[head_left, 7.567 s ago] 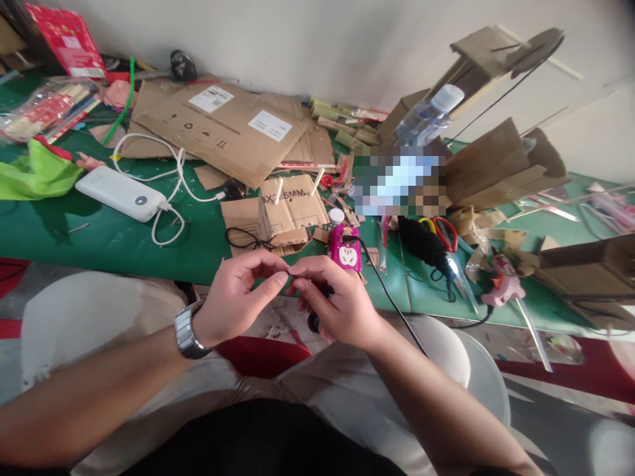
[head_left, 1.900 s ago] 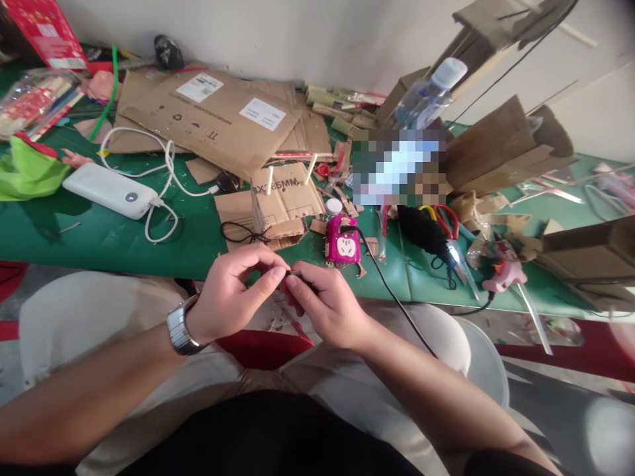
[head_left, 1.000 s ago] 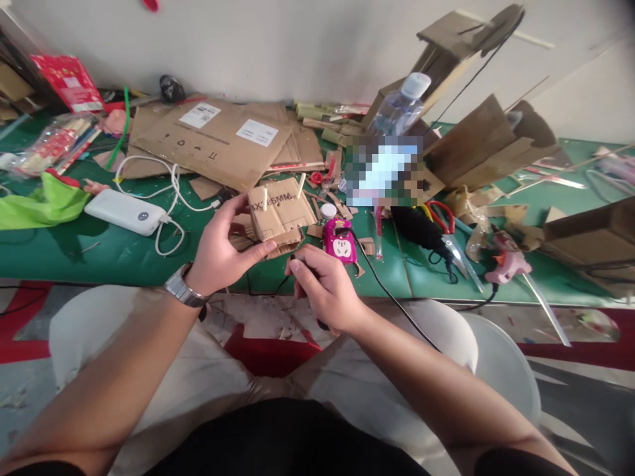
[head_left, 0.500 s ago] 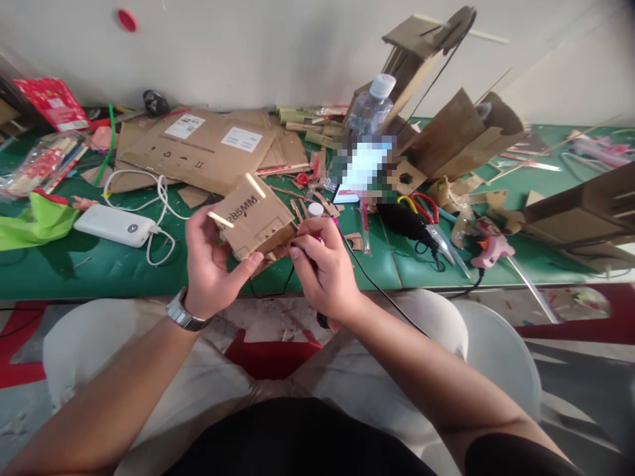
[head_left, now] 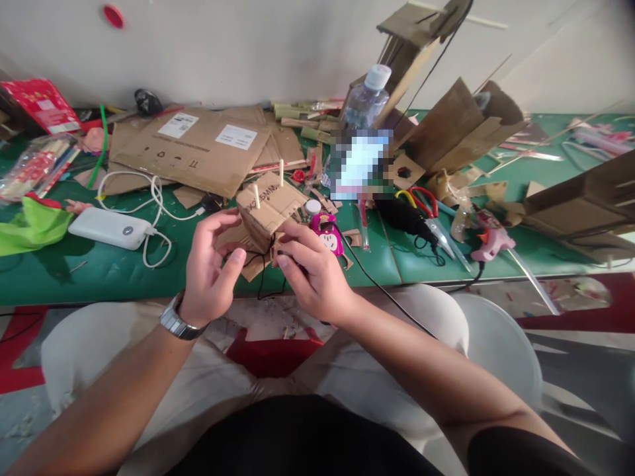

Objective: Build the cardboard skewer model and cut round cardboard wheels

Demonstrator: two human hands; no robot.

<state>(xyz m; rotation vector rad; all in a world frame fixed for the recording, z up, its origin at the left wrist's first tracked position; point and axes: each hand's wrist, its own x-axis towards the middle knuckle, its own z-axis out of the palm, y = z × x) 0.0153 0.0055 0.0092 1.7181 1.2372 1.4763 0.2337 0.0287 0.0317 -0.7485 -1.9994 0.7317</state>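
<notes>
A small cardboard box (head_left: 270, 210) with printed lettering is tilted over the near part of the table, and two short pale sticks (head_left: 282, 173) stand up from its top. Thumb and fingers of my right hand (head_left: 317, 271) are closed on the box's near right corner. From that corner a thin black wire (head_left: 261, 281) hangs down. To the left of the box is my left hand (head_left: 211, 268), its fingers apart and curved; its fingertips come close to the box's left side, and I cannot tell whether they touch it.
Behind lie flat cardboard sheets (head_left: 198, 149). A white power bank (head_left: 106, 228) with a cable is at left. A magenta socket block (head_left: 330, 237), a blurred bright screen (head_left: 364, 162), a water bottle (head_left: 367, 99), scissors (head_left: 436, 231) and a pink glue gun (head_left: 493, 241) are on the right.
The box has turned so its sticks point upward, and it sits slightly higher and to the right. My left hand has let go of it. My right hand has shifted a little left.
</notes>
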